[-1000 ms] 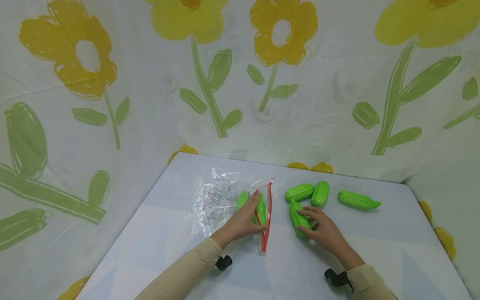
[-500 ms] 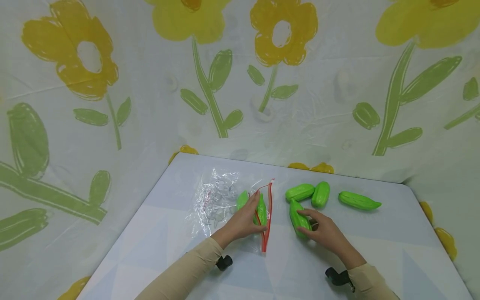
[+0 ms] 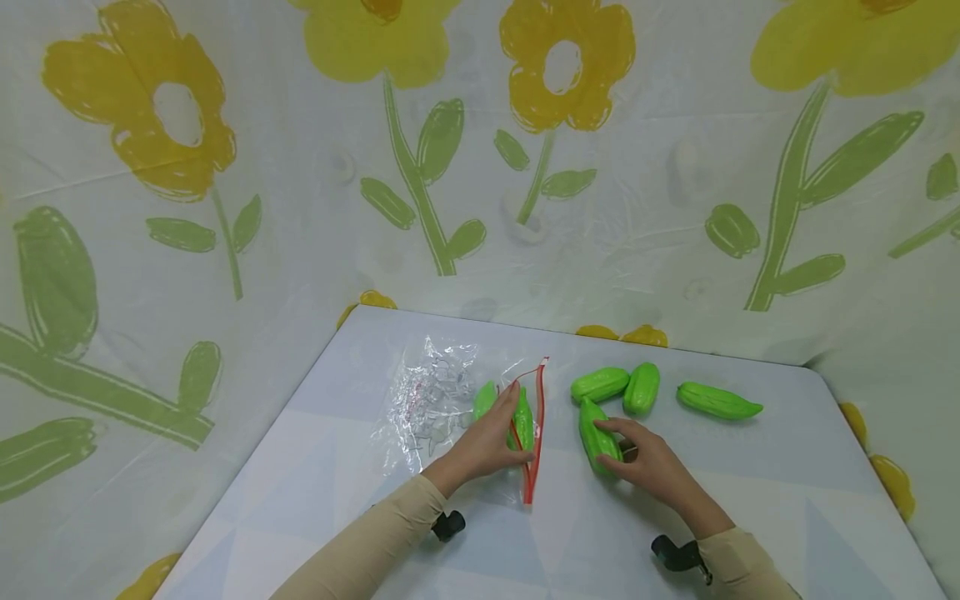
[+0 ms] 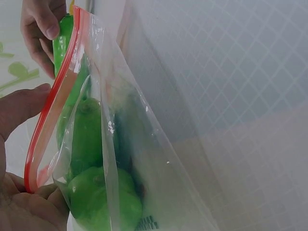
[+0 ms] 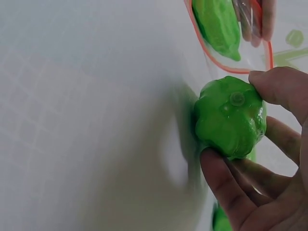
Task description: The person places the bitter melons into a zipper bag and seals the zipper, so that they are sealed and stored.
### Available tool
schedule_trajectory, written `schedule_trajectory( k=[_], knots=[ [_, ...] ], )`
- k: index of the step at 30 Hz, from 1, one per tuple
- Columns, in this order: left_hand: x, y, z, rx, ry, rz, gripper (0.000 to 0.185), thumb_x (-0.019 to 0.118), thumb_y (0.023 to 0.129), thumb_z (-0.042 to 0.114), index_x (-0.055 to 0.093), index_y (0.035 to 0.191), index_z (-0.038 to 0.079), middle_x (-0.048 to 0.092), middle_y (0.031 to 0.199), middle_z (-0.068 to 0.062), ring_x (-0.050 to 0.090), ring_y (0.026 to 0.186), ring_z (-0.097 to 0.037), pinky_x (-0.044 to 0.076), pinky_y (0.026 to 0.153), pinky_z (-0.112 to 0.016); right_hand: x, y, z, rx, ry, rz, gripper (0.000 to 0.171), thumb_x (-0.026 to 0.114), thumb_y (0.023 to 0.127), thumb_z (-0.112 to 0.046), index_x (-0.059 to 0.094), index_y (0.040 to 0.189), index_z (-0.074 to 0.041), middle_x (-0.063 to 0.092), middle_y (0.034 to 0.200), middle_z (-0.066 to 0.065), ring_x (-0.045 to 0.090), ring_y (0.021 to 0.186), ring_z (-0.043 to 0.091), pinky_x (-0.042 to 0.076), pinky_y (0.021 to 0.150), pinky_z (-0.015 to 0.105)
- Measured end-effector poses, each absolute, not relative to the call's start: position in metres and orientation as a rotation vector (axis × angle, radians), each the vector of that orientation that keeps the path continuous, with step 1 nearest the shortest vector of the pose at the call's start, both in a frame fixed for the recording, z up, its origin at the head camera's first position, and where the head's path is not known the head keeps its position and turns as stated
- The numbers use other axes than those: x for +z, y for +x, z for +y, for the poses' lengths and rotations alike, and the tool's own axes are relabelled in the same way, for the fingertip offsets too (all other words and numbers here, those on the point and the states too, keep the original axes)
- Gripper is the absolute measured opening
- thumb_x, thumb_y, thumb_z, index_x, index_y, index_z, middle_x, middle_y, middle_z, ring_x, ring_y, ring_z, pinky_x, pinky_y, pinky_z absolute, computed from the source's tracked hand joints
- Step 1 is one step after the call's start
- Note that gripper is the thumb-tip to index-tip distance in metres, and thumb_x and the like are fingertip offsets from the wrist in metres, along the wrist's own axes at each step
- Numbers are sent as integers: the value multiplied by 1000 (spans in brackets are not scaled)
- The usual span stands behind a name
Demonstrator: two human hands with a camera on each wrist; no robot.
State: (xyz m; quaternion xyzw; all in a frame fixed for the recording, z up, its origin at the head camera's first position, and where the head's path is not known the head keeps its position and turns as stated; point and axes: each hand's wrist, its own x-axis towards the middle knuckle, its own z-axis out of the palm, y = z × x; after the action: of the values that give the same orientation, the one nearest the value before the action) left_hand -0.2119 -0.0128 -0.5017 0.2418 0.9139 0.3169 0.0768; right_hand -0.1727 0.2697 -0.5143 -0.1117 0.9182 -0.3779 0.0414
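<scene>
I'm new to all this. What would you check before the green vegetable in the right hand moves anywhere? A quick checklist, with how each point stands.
1. Grip: ok. The right hand has thumb and fingers around the held vegetable.
2. Bag mouth open: ok. The bag gapes, with the left hand at its red rim.
3. Held vegetable at the mouth: not ok. It is outside, apart from the rim.
4. Clear of its neighbour: cannot tell. Its tip touches or nearly touches another vegetable.
5. Room inside: cannot tell. Green vegetables fill part; the rest is crumpled and shiny.
</scene>
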Motion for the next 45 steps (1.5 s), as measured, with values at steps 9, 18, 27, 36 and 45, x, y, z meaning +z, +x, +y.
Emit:
schedule_trajectory(
  k=[9,18,27,36,45],
  knots=[
    [-502,-212,-13,949,717,2738,112,78,73,36,1,150,12,6,156,0,13,141,-16,28,109,-36,-517,-172,269,-1190,-331,2805,56,73,79,-33,53,130,-22,50,132,9,58,101,23,52,79,34],
    [-501,-211,-13,947,714,2736,111,78,73,37,2,150,11,7,156,-1,13,141,-16,29,109,-36,-519,-172,268,-1174,-300,2813,56,73,79,-35,53,130,-22,50,132,9,59,100,22,53,78,33],
    [-502,-212,-13,940,724,2747,111,78,73,37,3,150,10,7,156,-1,13,141,-17,29,109,-36,-519,-172,268,-1194,-313,2812,56,72,79,-35,53,130,-24,49,133,8,59,100,21,53,77,31],
    [-502,-211,-12,947,716,2748,111,78,73,36,3,150,10,6,156,0,13,141,-17,30,108,-36,-516,-172,266,-1236,-378,2817,54,72,80,-33,53,130,-24,49,134,7,59,102,21,52,80,32],
    [-503,-212,-13,950,724,2749,111,78,72,36,3,150,10,6,156,-1,13,141,-18,29,109,-36,-517,-174,261,-1284,-413,2795,54,72,80,-34,54,129,-24,48,135,7,58,104,21,52,81,32]
  ],
)
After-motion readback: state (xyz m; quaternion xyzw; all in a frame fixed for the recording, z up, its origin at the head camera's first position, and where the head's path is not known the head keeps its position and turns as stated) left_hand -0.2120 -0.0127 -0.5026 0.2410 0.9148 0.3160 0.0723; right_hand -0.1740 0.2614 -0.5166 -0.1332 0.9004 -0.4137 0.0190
